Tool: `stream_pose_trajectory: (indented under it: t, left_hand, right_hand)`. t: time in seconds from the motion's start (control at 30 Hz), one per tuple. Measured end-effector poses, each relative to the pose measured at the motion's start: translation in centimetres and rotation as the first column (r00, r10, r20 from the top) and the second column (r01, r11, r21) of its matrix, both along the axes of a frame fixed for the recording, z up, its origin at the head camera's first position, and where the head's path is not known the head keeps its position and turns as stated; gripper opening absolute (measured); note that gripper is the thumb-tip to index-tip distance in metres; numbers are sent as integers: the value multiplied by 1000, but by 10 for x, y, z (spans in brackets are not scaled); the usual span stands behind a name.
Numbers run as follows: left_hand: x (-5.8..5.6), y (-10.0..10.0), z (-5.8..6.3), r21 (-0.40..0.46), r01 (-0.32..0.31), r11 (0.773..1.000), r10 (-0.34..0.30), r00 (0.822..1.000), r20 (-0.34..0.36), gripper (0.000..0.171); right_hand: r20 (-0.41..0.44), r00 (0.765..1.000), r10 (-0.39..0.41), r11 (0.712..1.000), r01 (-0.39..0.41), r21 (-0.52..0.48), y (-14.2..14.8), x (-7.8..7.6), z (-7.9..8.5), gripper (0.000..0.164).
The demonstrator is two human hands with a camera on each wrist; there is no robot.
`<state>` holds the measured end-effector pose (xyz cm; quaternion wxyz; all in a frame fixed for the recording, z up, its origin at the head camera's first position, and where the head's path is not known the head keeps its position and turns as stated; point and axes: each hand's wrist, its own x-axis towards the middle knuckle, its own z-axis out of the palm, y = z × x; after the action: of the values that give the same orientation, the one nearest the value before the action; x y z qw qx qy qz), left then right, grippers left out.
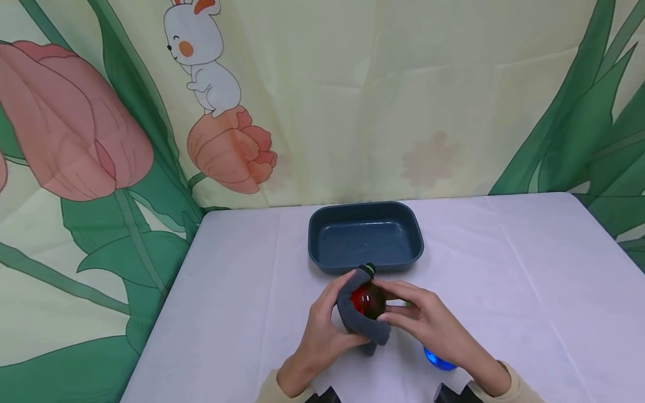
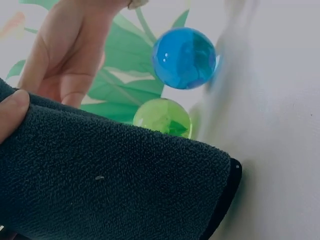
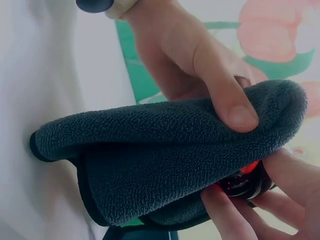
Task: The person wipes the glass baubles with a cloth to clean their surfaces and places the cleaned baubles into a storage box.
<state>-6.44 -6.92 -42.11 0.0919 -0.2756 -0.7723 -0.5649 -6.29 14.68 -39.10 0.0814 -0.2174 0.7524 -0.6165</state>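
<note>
My left hand [image 1: 325, 324] grips a folded dark grey towel [image 1: 347, 308], its thumb pressed on the cloth in the right wrist view. The towel curves around the left side of a clear red ball [image 1: 370, 300]. On the ball's other side, my right hand [image 1: 428, 316] pinches it between thumb and fingers. Towel and ball are held up over the table, and the towel's lower end hangs down. In the right wrist view the towel covers most of the red ball [image 3: 245, 181].
Under my right forearm lies a clear blue ball [image 1: 439, 359], partly hidden. Beside it, a clear green ball [image 2: 162, 117] shows behind the towel in the left wrist view. A dark blue rectangular bin [image 1: 365, 238] stands just beyond my hands on the white tabletop [image 1: 242, 313].
</note>
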Motion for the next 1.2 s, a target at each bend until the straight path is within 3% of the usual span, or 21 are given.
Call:
stream_pose_trajectory:
  t: [0.3, 0.5, 0.63, 0.83, 0.97, 1.03, 1.2]
  left_hand:
    - [2, 0, -1, 4, -14, 1000, 14, 1000, -1, 94]
    - [1, -4, -1, 32, -6, 999, 8, 998, -68, 92]
    - [-1, -4, 0, 67, 16, 998, -9, 995, -99, 93]
    - [-2, -4, 3, 68, 26, 997, -20, 995, -99, 91]
    - [-2, -4, 5, 71, -3, 997, 8, 997, -74, 88]
    - [-3, -4, 6, 74, -13, 997, 17, 998, -63, 88]
    - [-3, -5, 6, 83, 2, 997, 2, 998, -58, 88]
  right_hand:
    - [59, 998, 18, 1000, -18, -2, -4, 4, 4, 57]
    - [87, 996, 19, 1000, -18, -10, -7, 6, 8, 57]
    - [33, 999, 7, 999, -8, 39, -7, 8, 9, 57]
    - [-117, 990, -83, 988, 97, 119, -5, 13, 8, 51]
    - [-239, 963, -124, 977, 160, 139, -3, 15, 9, 50]
    - [-325, 938, -122, 968, 185, 169, -2, 15, 9, 54]
    - [-550, 833, -53, 939, 229, 256, -2, 14, 6, 78]
